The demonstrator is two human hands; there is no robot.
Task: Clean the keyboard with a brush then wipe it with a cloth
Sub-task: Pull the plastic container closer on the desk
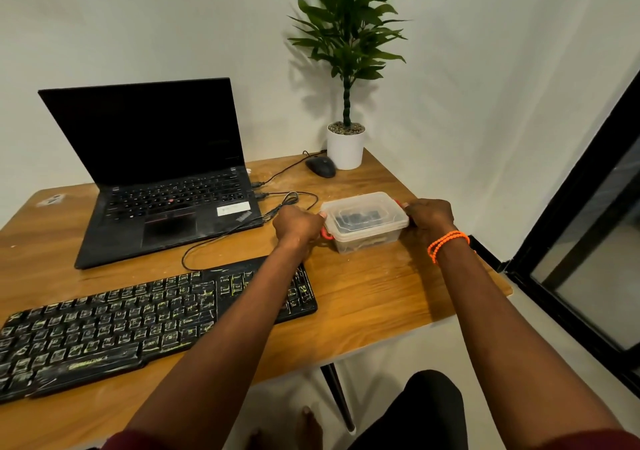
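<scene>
1. Two forearms reach up from the bottom edge; left hand (298, 226) and right hand (429, 216) each have fingers curled round a red latch (327, 234) at opposite ends of one clear lidded box (364, 220), centre right, probably to open it.
2. One dusty keyboard (145, 321) lies lower left on the table (381, 297), untouched.
3. One laptop (162, 172), one mouse (320, 166) and one potted plant (346, 68) stand behind.
4. Brush and cloth: not identifiable; dark items show inside the box.

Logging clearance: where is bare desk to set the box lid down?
Bare wood lies in front of the box, right of the keyboard, out to the desk edge. It is crowded left of the box: cables and laptop.
</scene>
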